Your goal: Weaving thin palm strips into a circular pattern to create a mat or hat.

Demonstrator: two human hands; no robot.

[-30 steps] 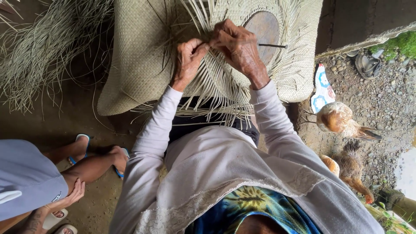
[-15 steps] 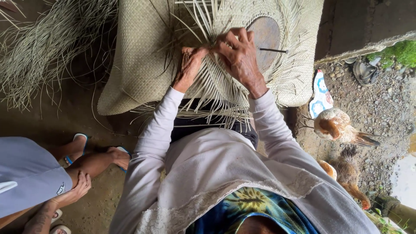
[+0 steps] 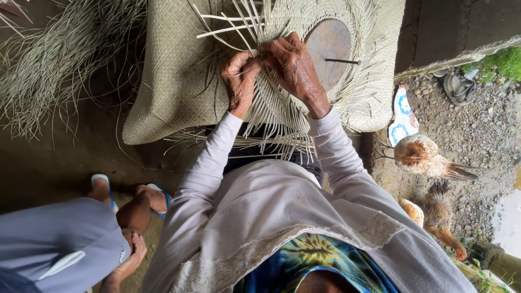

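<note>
I see a big pale woven straw mat (image 3: 173, 81) spread across the floor ahead of me, its near edge unfinished, with loose flat strips (image 3: 282, 122) fanning out over my lap and a round brown wooden block (image 3: 331, 40) resting on it just right of my hands. Right of the mat, on the gravel, lies a flat white wrapper (image 3: 402, 115) patterned in blue and red, beside a hen (image 3: 420, 157). My left hand (image 3: 240, 81) and right hand (image 3: 293, 65) touch each other over the mat, both pinched closed on the strips.
</note>
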